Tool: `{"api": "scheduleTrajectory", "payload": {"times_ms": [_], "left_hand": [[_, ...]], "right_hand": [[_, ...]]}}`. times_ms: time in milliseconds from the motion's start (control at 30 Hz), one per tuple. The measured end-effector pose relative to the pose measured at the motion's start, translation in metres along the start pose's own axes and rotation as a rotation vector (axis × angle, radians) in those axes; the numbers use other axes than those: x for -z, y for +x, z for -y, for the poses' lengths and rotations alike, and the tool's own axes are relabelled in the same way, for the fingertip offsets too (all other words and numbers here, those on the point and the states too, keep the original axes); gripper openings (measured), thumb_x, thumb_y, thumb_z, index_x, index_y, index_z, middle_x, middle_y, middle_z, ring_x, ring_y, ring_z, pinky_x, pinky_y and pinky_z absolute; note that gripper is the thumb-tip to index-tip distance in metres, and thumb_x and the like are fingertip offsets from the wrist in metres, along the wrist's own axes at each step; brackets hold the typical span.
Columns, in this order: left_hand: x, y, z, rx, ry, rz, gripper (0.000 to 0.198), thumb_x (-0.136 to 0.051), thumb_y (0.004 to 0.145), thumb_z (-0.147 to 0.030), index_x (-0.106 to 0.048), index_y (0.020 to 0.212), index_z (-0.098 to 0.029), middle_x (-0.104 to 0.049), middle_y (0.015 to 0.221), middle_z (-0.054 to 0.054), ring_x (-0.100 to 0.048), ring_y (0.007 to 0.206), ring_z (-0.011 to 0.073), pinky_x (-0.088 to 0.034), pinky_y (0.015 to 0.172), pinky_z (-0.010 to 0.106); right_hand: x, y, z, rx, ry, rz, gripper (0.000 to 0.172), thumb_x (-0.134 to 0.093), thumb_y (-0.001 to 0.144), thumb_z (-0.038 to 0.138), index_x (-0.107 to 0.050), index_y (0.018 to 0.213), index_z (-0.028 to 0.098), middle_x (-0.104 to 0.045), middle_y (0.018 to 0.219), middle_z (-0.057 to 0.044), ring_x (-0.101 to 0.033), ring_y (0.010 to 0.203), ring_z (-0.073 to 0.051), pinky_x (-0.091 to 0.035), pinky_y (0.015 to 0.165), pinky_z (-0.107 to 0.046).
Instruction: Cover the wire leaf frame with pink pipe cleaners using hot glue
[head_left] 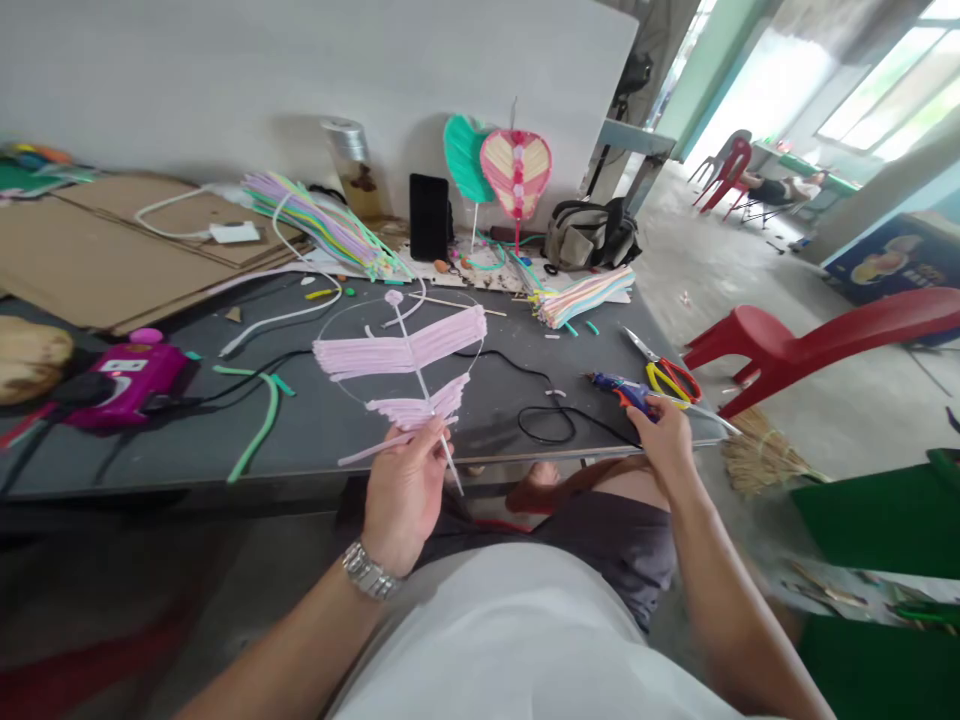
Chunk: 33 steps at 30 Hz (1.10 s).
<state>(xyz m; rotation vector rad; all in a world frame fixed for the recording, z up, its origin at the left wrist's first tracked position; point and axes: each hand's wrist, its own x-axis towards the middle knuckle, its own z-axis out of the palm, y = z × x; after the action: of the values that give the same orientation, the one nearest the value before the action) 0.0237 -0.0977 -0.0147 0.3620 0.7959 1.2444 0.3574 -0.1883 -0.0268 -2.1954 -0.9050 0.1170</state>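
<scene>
My left hand (407, 487) is closed around the stem of a pink straw fan piece (405, 360), a thin wire hoop with rows of pale pink strips, held over the near edge of the dark table (315, 430). My right hand (660, 432) rests at the table's right edge with its fingers curled on a blue and orange glue gun (621, 389). Yellow-handled scissors (664, 372) lie just beyond that hand.
A pink glue gun (127, 380) sits at the left with black cords across the table. Bundles of coloured straws (330, 225), cardboard sheets (105, 250), a black phone (428, 216), finished fans (516, 170) and a bag (591, 232) line the back. Red chairs (795, 345) stand right.
</scene>
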Motion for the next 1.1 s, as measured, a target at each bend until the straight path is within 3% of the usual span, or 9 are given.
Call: {"api": "scheduleTrajectory", "payload": {"times_ms": [100, 167, 233, 300, 367, 433, 600, 867, 1100], "left_hand": [[-0.001, -0.002, 0.002, 0.016, -0.004, 0.010, 0.035, -0.095, 0.061, -0.017, -0.064, 0.077, -0.019, -0.068, 0.075, -0.003, -0.060, 0.069, 0.0098, -0.046, 0.063, 0.022], [-0.003, -0.004, 0.003, 0.055, 0.007, 0.035, 0.035, -0.094, 0.063, -0.019, -0.064, 0.080, -0.019, -0.068, 0.074, -0.004, -0.059, 0.066, 0.0092, -0.047, 0.064, 0.022], [-0.005, -0.006, 0.004, 0.105, 0.025, 0.055, 0.035, -0.094, 0.064, -0.023, -0.065, 0.083, -0.018, -0.067, 0.072, -0.004, -0.059, 0.064, 0.0087, -0.048, 0.063, 0.022], [-0.009, -0.008, 0.005, 0.141, 0.033, 0.060, 0.036, -0.094, 0.064, -0.025, -0.065, 0.084, -0.018, -0.067, 0.072, -0.004, -0.059, 0.062, 0.0083, -0.048, 0.061, 0.022], [-0.012, -0.011, 0.004, 0.161, 0.016, 0.054, 0.035, -0.094, 0.064, -0.023, -0.065, 0.083, -0.018, -0.067, 0.073, -0.004, -0.060, 0.063, 0.0082, -0.047, 0.060, 0.022], [-0.016, -0.013, 0.004, 0.180, -0.020, 0.049, 0.033, -0.094, 0.063, -0.020, -0.065, 0.079, -0.017, -0.067, 0.074, -0.004, -0.062, 0.066, 0.0085, -0.048, 0.063, 0.021], [-0.025, -0.020, 0.005, 0.222, -0.064, 0.060, 0.031, -0.093, 0.061, -0.017, -0.067, 0.077, -0.017, -0.071, 0.080, -0.003, -0.064, 0.073, 0.0098, -0.050, 0.071, 0.022], [-0.030, -0.028, 0.014, 0.271, -0.046, 0.082, 0.032, -0.093, 0.062, -0.022, -0.064, 0.074, -0.017, -0.060, 0.064, -0.006, -0.052, 0.054, 0.0069, -0.040, 0.053, 0.021], [-0.019, -0.036, 0.017, 0.177, 0.030, 0.219, 0.018, -0.084, 0.077, -0.029, -0.070, 0.082, -0.018, -0.070, 0.083, -0.001, -0.062, 0.074, 0.0121, -0.049, 0.070, 0.026]], "right_hand": [[0.003, -0.018, 0.016, 0.078, -0.061, -0.122, 0.038, -0.066, 0.078, 0.045, -0.070, 0.101, 0.016, -0.071, 0.102, -0.017, -0.064, 0.098, -0.031, -0.052, 0.086, -0.046], [-0.001, -0.043, 0.041, 0.207, 0.006, -0.132, 0.031, -0.063, 0.085, 0.044, -0.070, 0.101, 0.018, -0.071, 0.103, -0.015, -0.064, 0.094, -0.027, -0.053, 0.083, -0.042], [-0.012, -0.076, 0.074, 0.267, 0.195, 0.099, 0.026, -0.062, 0.090, 0.043, -0.072, 0.096, 0.020, -0.072, 0.090, -0.009, -0.064, 0.079, -0.022, -0.053, 0.075, -0.036], [-0.030, -0.108, 0.106, 0.219, 0.381, 0.408, 0.023, -0.063, 0.090, 0.042, -0.072, 0.092, 0.021, -0.070, 0.077, -0.005, -0.062, 0.069, -0.019, -0.051, 0.065, -0.032], [-0.049, -0.131, 0.131, 0.152, 0.528, 0.553, 0.023, -0.066, 0.088, 0.042, -0.071, 0.092, 0.020, -0.071, 0.076, -0.005, -0.063, 0.068, -0.019, -0.051, 0.063, -0.031], [-0.067, -0.141, 0.146, 0.092, 0.630, 0.595, 0.022, -0.069, 0.085, 0.041, -0.070, 0.092, 0.020, -0.072, 0.080, -0.005, -0.064, 0.070, -0.019, -0.052, 0.064, -0.030], [-0.087, -0.139, 0.155, -0.055, 0.910, 0.620, 0.027, -0.079, 0.076, 0.041, -0.068, 0.087, 0.019, -0.071, 0.076, -0.002, -0.063, 0.068, -0.016, -0.053, 0.065, -0.028], [-0.086, -0.134, 0.152, -0.228, 1.111, 0.688, 0.039, -0.086, 0.069, 0.053, -0.071, 0.080, 0.018, -0.062, 0.060, 0.002, -0.046, 0.048, -0.008, -0.039, 0.047, -0.023], [-0.074, -0.126, 0.143, -0.223, 1.130, 0.711, 0.038, -0.087, 0.069, 0.051, -0.071, 0.079, 0.018, -0.062, 0.056, 0.003, -0.045, 0.048, -0.008, -0.037, 0.045, -0.022]]}}
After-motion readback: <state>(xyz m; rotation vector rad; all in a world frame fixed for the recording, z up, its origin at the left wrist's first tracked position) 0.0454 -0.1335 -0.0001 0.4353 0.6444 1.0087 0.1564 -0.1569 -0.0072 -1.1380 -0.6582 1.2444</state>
